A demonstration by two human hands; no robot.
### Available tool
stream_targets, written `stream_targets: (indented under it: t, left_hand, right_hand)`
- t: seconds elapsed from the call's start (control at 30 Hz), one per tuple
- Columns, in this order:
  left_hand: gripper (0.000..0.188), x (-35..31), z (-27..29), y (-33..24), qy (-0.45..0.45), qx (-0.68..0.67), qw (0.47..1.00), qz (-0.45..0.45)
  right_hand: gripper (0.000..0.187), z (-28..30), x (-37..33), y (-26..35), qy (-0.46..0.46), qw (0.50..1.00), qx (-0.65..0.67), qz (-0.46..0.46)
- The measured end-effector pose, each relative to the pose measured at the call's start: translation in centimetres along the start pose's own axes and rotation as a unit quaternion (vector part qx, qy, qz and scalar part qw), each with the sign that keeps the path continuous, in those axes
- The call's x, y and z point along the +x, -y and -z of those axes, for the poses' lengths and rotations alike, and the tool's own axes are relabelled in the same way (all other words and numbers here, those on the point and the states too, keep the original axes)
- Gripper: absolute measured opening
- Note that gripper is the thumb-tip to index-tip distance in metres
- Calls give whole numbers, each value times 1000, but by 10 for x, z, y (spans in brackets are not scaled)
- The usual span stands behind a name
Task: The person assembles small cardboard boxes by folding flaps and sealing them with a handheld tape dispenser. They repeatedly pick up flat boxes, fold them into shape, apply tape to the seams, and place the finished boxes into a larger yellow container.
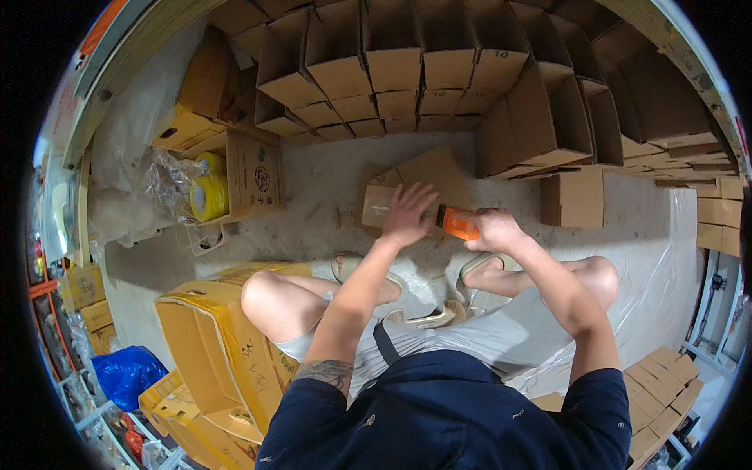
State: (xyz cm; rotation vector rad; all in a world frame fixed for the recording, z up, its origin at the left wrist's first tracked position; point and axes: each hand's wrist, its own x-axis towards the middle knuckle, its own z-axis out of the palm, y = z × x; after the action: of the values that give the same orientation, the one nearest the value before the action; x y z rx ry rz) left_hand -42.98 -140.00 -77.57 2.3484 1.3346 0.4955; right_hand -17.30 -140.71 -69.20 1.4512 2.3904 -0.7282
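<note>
A brown cardboard box (pixel 446 172) lies on the floor in front of me, its flap end turned to the left. My left hand (pixel 410 215) rests on it, palm down and fingers spread, gripping nothing. In my right hand (pixel 499 229) is an orange tape dispenser (pixel 460 223) with a black end, which points at the left hand. That black end is at the box's near edge; whether it touches the cardboard I cannot tell. Part of the box is hidden under the left hand.
Rows of open-topped cartons (pixel 392 69) stand along the far side, with more stacked at the right. A small closed carton (pixel 573 199) sits at right. Yellow tape rolls (pixel 208 196) lie in a carton at left. A large yellow carton (pixel 211 352) stands beside my left knee.
</note>
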Motion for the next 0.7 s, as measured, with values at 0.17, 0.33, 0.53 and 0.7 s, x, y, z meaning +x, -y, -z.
stream_targets:
  t: [0.17, 0.33, 0.53, 0.7]
  left_hand:
    - [68, 15, 12, -27, 84, 29, 996, 29]
    - [70, 18, 12, -21, 105, 50, 992, 54]
    - [64, 18, 7, -20, 79, 47, 995, 42]
    - [50, 14, -4, -19, 37, 43, 998, 33]
  right_hand:
    - [69, 30, -25, -13, 28, 998, 59, 19]
    - [67, 64, -64, -31, -7, 996, 87, 23]
    - [57, 25, -33, -33, 49, 998, 29, -34]
    - [65, -18, 24, -14, 46, 998, 50, -5]
